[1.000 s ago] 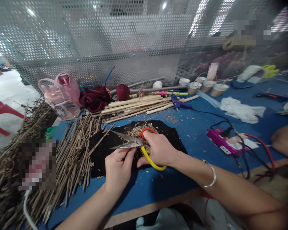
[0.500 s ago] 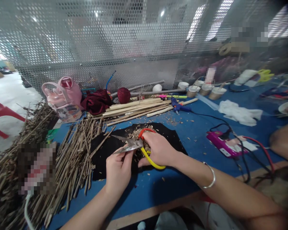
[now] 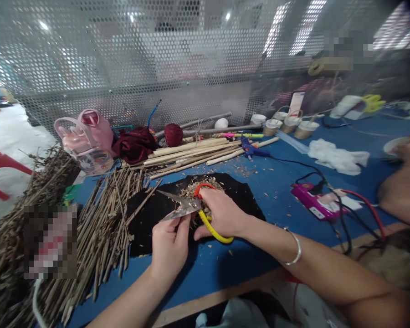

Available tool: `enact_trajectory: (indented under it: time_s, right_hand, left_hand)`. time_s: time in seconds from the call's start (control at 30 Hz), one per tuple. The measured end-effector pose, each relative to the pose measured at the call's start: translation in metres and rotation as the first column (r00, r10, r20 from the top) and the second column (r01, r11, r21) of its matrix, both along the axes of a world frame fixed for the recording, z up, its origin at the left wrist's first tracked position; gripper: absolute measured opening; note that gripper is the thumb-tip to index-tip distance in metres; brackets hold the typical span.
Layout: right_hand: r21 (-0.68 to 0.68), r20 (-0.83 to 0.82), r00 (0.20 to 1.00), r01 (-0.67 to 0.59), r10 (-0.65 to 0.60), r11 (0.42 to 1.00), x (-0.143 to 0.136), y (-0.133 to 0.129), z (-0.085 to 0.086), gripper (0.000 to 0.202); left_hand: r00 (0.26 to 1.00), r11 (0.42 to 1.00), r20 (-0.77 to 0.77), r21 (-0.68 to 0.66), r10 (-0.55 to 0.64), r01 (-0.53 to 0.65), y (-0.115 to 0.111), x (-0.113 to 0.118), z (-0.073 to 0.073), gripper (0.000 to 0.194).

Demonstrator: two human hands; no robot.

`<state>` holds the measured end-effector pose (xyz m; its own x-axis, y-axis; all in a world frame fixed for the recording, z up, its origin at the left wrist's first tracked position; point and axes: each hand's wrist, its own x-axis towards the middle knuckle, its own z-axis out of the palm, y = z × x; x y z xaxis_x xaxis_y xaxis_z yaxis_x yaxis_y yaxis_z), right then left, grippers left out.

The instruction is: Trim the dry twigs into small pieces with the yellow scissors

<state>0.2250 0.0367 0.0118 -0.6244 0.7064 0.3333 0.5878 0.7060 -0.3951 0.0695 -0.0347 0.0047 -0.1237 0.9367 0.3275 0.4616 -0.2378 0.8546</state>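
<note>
My right hand (image 3: 218, 212) is wrapped round the scissors (image 3: 186, 205), which have one red and one yellow handle. Their metal blades stand apart and point left. Close below the blades, my left hand (image 3: 171, 243) is closed in a pinch; what its fingers hold is hidden. Both hands are over a black cloth (image 3: 145, 207) on the blue table. Short cut bits of dry stalk (image 3: 187, 187) lie heaped on the cloth behind the scissors. To the left lies a pile of long dry stalks (image 3: 89, 232), some reaching onto the cloth.
Pale sticks (image 3: 187, 152) lie behind the cloth, with a blue glue gun (image 3: 251, 148) at their right end. A purple power strip (image 3: 314, 202) with cables and white gloves (image 3: 338, 155) are on the right. Another person's arm (image 3: 403, 187) enters there. Pink bottles (image 3: 94, 136) stand back left.
The view has shifted slightly. My hands and the scissors keep nearly the same pose, with the blades still apart.
</note>
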Motion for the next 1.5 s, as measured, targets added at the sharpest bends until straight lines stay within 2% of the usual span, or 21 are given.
enact_trajectory:
  time_s: [0.13,0.47,0.63,0.77,0.9,1.0,1.13,1.33,1.5]
  right_hand:
    - [-0.074,0.042,0.998,0.058,-0.055,0.996,0.0015,-0.0013,-0.0010,0.063]
    - [-0.078,0.098,0.987,0.135,-0.127,0.988,0.0040,0.0028,-0.0096,0.059]
    - [-0.019,0.111,0.987,0.119,-0.116,0.993,0.0047,0.0045,-0.0071,0.055]
    - [0.077,0.118,0.991,0.058,-0.067,0.995,0.0038,0.0055,-0.0030,0.062]
    - [0.072,0.111,0.992,0.046,-0.054,0.996,0.0035,0.0047,-0.0022,0.060]
    - [0.045,0.102,0.991,0.081,-0.085,0.996,0.0038,0.0034,-0.0030,0.057]
    - [-0.002,0.089,0.990,0.110,-0.109,0.994,0.0031,0.0024,-0.0036,0.055]
    - [0.063,0.015,0.999,0.038,-0.039,0.997,-0.0008,0.0029,-0.0032,0.065]
    - [0.068,0.003,0.999,0.033,-0.034,0.997,-0.0003,0.0031,-0.0008,0.065]
  left_hand:
    - [0.999,1.000,-0.027,0.013,0.016,-0.016,-0.0001,-0.0018,-0.0005,0.020]
    - [0.999,1.000,0.047,0.005,-0.003,0.003,0.0010,0.0004,0.0031,0.020]
    - [0.998,1.000,0.065,0.017,-0.001,0.000,0.0019,0.0002,0.0024,0.021]
    - [0.998,0.998,-0.027,0.027,0.054,-0.053,0.0028,-0.0021,0.0023,0.023]
    - [0.996,0.998,-0.071,0.029,0.053,-0.051,0.0029,-0.0029,0.0018,0.024]
    - [0.999,0.999,0.021,-0.008,0.045,-0.044,0.0040,-0.0018,-0.0003,0.023]
    - [0.986,0.997,0.163,-0.077,-0.013,0.026,0.0062,0.0001,-0.0038,0.022]
    - [0.983,0.991,0.167,-0.100,-0.071,0.088,0.0050,0.0015,-0.0063,0.021]
    - [0.995,0.995,0.087,-0.085,-0.053,0.060,0.0035,0.0008,-0.0046,0.021]
